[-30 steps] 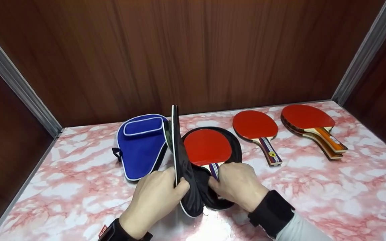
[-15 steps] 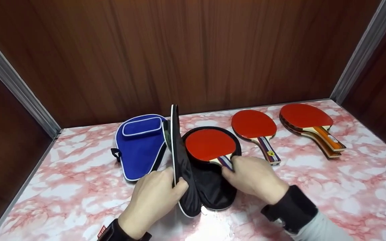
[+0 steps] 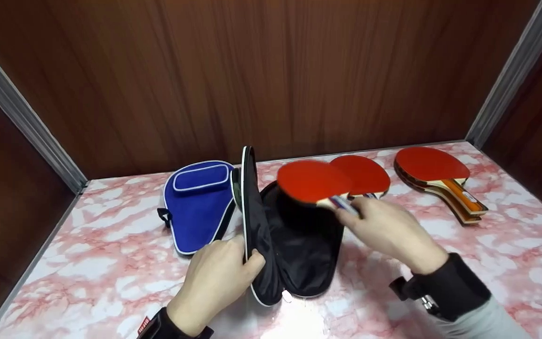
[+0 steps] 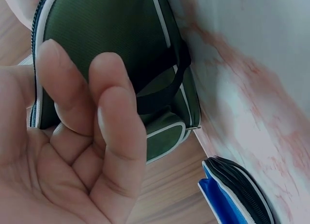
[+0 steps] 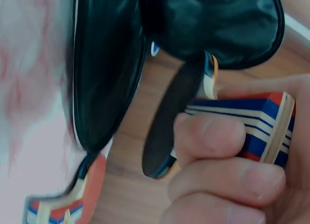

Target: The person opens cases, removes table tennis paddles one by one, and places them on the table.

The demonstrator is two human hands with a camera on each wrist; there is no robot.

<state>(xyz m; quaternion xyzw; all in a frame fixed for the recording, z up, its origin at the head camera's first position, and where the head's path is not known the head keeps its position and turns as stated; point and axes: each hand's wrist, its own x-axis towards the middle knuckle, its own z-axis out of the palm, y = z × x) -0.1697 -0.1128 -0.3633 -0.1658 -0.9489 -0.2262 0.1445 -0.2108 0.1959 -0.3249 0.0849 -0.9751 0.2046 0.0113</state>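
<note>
Left hand (image 3: 217,278): I see it gripping the raised flap of the black paddle case (image 3: 294,245), thumb inside the flap and fingers curled round its green outer face, holding the case open on the pink marbled worktop (image 3: 111,263).

Right hand (image 3: 391,233): closed round the striped handle of the red paddle (image 3: 312,181); the wrist view shows my fingers (image 5: 213,137) wrapped over the blue, red and white wood near the neck.

Red paddle, position: lifted above the far end of the open case, blade roughly level and blurred, clear of the black lining.

How it handles, as I judge it: light and stiff, a thin plywood blade faced with rubber. The handle is the natural hold; the rubber face looks grippy but marks easily, so I would keep fingers off it.

Case: soft fabric, floppy without support, so I expect the flap to fall shut unless pinched at its edge.

Alongside: a blue case (image 3: 198,205) lies flat just left of the black one; a second red paddle (image 3: 367,174) rests partly hidden behind the held blade; a stack of paddles (image 3: 438,176) sits well apart at the right.

Backdrop: dark wooden walls (image 3: 271,75) enclose the worktop.
</note>
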